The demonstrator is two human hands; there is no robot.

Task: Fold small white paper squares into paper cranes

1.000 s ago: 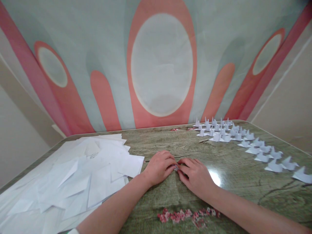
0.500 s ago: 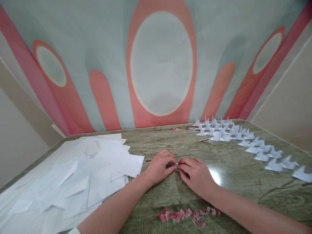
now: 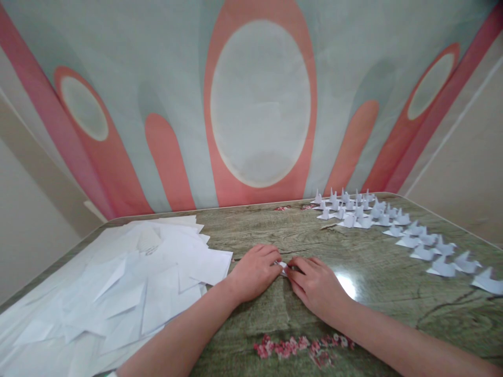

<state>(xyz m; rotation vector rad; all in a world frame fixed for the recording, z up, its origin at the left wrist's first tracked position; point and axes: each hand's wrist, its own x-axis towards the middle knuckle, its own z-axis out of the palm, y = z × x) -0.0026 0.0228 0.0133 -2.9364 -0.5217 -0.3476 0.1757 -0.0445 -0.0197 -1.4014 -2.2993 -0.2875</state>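
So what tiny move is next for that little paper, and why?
Maybe press the small white paper flat with the right grip while the left grip steadies it: they hold it from opposite sides, near the table. Any folds are too small to see.

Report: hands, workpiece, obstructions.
Left hand, right hand: both grips on small white paper. Paper partly hidden. Paper pile left, folded birds right, neither between hands.

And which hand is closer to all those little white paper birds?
Right. The right hand is toward you and left of the paper birds, not touching them. The left hand is farther left, beside the paper pile.
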